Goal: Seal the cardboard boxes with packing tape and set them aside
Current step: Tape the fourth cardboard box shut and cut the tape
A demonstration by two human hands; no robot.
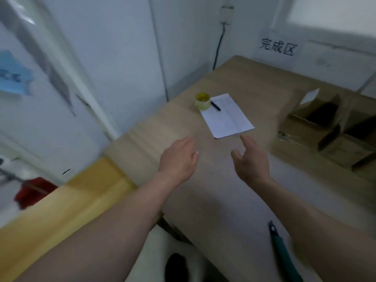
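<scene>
Pale white panel walls [122, 58] meet in a corner in the upper middle of the frame. A black cable [218, 47] runs down the wall there. A tan wooden surface [254, 78] fills the right half. A paper sign [277, 46] with three characters hangs upper right, below a bright window [333, 11].

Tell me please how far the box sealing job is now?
Nothing looks done: the brown cardboard boxes at the right of the tan table stand with flaps open, no tape on them visible. Nothing is in hand: the left hand and right hand hover empty over the table. The yellowish roll of packing tape stands untouched beside the white paper sheet. Taping and setting aside are left.
</scene>
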